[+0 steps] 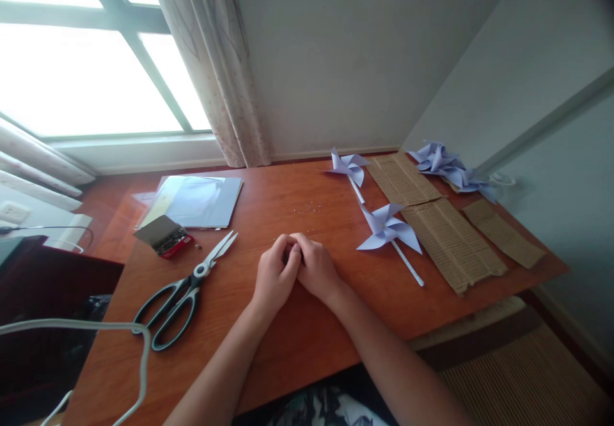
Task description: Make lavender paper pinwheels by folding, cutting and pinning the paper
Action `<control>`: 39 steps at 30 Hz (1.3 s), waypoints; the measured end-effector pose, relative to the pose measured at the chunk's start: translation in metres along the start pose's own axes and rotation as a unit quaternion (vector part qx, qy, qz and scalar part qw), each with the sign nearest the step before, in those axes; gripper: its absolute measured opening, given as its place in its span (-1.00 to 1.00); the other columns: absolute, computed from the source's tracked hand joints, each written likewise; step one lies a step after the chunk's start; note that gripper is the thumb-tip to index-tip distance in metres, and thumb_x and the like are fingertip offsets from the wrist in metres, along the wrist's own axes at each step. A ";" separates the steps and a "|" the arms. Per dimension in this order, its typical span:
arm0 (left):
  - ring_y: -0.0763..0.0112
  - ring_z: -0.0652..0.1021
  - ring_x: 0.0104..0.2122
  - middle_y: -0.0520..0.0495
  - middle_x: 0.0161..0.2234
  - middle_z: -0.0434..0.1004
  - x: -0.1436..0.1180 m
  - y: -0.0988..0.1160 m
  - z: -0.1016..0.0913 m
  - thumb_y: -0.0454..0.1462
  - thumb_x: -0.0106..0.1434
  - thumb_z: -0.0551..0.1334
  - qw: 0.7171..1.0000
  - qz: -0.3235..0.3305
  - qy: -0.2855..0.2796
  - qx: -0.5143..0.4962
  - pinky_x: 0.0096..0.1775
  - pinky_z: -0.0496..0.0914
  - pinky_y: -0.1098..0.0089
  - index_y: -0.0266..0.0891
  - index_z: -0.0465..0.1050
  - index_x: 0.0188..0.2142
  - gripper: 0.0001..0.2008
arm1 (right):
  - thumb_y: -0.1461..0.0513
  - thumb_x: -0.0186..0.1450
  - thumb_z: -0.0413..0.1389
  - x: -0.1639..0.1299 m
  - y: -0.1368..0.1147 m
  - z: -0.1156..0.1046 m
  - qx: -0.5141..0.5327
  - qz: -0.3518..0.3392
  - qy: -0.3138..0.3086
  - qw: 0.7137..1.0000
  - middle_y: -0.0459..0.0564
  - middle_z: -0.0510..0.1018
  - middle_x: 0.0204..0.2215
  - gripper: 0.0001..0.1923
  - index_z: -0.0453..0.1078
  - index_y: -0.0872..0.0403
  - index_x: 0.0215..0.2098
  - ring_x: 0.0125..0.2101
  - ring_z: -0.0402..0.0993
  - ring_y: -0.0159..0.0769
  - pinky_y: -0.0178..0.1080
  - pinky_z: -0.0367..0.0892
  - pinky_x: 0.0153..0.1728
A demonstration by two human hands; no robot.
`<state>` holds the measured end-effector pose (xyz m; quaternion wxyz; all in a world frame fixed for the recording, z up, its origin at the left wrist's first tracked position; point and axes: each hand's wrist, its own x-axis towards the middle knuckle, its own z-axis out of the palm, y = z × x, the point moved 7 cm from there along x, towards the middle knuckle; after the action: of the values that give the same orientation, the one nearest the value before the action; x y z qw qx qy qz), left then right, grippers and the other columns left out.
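Observation:
My left hand and my right hand rest together on the wooden table, closed, with curled fingers and the thumbs meeting in the middle. No object shows in either one; the inner sides of the fingers are hidden. Right of them lies a pale purple paper pinwheel on a white stick, and a second pinwheel sits farther back. Scissors with black-and-grey handles lie left of my hands, blades pointing away and slightly parted. Small specks are scattered on the tabletop beyond my fingers.
An open small red box of metal bits stands at the left, before a clear folder. Corrugated cardboard pieces and more pinwheels occupy the right side. A white cable crosses the near left corner.

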<state>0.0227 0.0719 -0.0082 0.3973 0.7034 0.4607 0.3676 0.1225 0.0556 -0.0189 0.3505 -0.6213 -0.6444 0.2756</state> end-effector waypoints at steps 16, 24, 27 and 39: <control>0.41 0.43 -0.43 0.06 -0.45 0.45 0.000 -0.002 0.001 -0.22 0.39 0.12 1.000 -0.011 -0.009 -0.006 -0.32 0.28 0.40 -0.21 0.38 -0.32 -0.83 | 0.24 0.41 -0.01 0.001 0.003 0.001 0.004 0.004 -0.010 1.000 0.10 0.71 -0.20 -0.79 0.45 0.04 -0.08 -0.20 0.64 -0.08 -0.23 0.35 -0.24; 0.38 0.45 -0.41 0.04 -0.43 0.47 0.001 -0.003 0.001 -0.20 0.40 0.11 1.000 -0.012 -0.016 -0.004 -0.30 0.28 0.39 -0.22 0.39 -0.30 -0.82 | 0.23 0.42 0.00 0.001 0.002 0.002 0.010 0.000 -0.009 1.000 0.10 0.71 -0.21 -0.79 0.46 0.04 -0.09 -0.19 0.64 -0.09 -0.23 0.37 -0.24; 0.38 0.45 -0.40 0.03 -0.42 0.48 0.001 -0.003 0.001 -0.20 0.40 0.11 1.000 -0.012 -0.016 -0.002 -0.30 0.28 0.39 -0.21 0.39 -0.30 -0.82 | 0.23 0.42 0.00 0.000 0.002 0.002 0.010 0.000 -0.009 1.000 0.10 0.71 -0.21 -0.78 0.46 0.05 -0.07 -0.20 0.64 -0.09 -0.22 0.37 -0.24; 0.38 0.41 -0.42 -0.01 -0.45 0.44 -0.004 -0.002 0.011 -0.17 0.43 0.08 0.998 0.007 -0.067 0.020 -0.30 0.24 0.38 -0.21 0.39 -0.33 -0.75 | 0.06 0.42 0.08 -0.010 0.023 -0.077 0.049 0.002 0.029 0.998 0.05 0.69 -0.23 -0.71 0.52 0.04 -0.07 -0.25 0.62 -0.18 -0.21 0.44 -0.22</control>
<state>0.0301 0.0663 -0.0151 0.4107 0.7371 0.4356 0.3134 0.1973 0.0408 0.0080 0.3984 -0.6121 -0.6187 0.2897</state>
